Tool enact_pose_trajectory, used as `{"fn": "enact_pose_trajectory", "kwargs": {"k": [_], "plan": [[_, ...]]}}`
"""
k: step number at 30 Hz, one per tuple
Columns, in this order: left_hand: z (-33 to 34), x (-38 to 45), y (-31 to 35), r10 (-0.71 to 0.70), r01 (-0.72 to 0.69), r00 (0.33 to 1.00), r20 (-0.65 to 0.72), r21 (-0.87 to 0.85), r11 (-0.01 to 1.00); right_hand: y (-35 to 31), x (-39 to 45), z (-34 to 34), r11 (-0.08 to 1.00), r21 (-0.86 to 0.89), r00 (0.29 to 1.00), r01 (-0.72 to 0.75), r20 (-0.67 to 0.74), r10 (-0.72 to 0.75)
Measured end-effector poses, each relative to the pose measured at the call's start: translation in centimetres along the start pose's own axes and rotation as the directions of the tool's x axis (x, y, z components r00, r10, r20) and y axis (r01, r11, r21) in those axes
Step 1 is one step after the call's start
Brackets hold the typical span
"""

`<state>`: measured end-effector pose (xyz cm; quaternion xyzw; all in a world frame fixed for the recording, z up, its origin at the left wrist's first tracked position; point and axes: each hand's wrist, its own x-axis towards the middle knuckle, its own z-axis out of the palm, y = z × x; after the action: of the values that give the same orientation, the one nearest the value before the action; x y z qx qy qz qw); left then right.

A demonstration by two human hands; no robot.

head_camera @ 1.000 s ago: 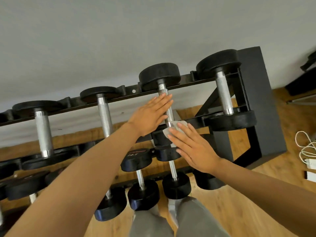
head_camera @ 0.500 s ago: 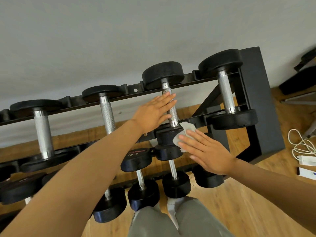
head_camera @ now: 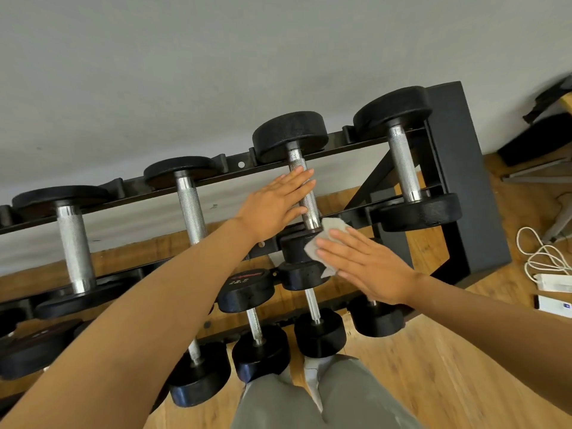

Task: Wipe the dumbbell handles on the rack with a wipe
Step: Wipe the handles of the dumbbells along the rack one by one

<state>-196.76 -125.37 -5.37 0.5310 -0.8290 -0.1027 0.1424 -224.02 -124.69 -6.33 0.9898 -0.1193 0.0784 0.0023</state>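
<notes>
The left hand (head_camera: pixel 274 205) lies flat with straight fingers against the handle (head_camera: pixel 305 193) of the third dumbbell (head_camera: pixel 291 136) on the top row, holding nothing. The right hand (head_camera: pixel 368 267) is also flat, its straight fingers pressing a pale wipe (head_camera: pixel 325 239) onto the near end of that same dumbbell, just below where the metal handle meets the black weight. The wipe is crumpled; its top corner touches the bottom of the handle and most of it sits under the fingertips.

That dumbbell rests across the black rack (head_camera: pixel 458 168), between a slimmer one (head_camera: pixel 190 199) to its left and a thick one (head_camera: pixel 404 162) at the right end. A fourth (head_camera: pixel 72 239) sits further left. A lower row holds smaller dumbbells, one (head_camera: pixel 244 284) marked 22.5. Grey trouser legs (head_camera: pixel 309 400) show at the bottom edge, above a wooden floor (head_camera: pixel 433 366). To the right of the rack, white cables (head_camera: pixel 541 255) lie coiled on the floor.
</notes>
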Motion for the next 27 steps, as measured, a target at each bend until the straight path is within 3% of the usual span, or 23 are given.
{"fn": "enact_pose_trajectory", "kwargs": {"k": [5, 12, 15, 19, 24, 27], "plan": [[0.2, 0.0, 0.2, -0.006, 0.006, 1.000, -0.024, -0.001, 1.000, -1.6, -0.7, 1.2, 0.963, 0.190, 0.980, -0.191, -0.022, 0.198], [0.2, 0.0, 0.4, 0.000, 0.000, 0.999, -0.048, 0.004, 1.000, -3.6, 3.6, 0.0, 0.980, 0.012, 0.979, -0.199, -0.035, 0.199], [0.2, -0.1, 0.3, 0.000, 0.001, 0.999, -0.048, 0.008, 1.000, -3.3, 1.7, 0.6, 0.954, 0.159, 0.962, -0.253, -0.064, 0.265], [0.3, -0.1, 0.5, -0.028, 0.027, 0.999, -0.027, -0.005, 1.000, -4.5, 1.3, 1.2, 0.784, 0.465, 0.866, -0.412, -0.070, 0.496], [0.3, -0.1, 0.7, -0.049, 0.049, 0.999, -0.011, -0.009, 0.999, -5.3, 4.9, 0.4, 0.563, 0.564, 0.687, -0.604, 0.008, 0.727], [0.3, -0.2, 0.7, -0.066, 0.066, 0.998, 0.005, -0.032, 0.997, -6.2, 5.3, 0.3, 0.518, 0.535, 0.618, -0.667, 0.008, 0.786]]}}
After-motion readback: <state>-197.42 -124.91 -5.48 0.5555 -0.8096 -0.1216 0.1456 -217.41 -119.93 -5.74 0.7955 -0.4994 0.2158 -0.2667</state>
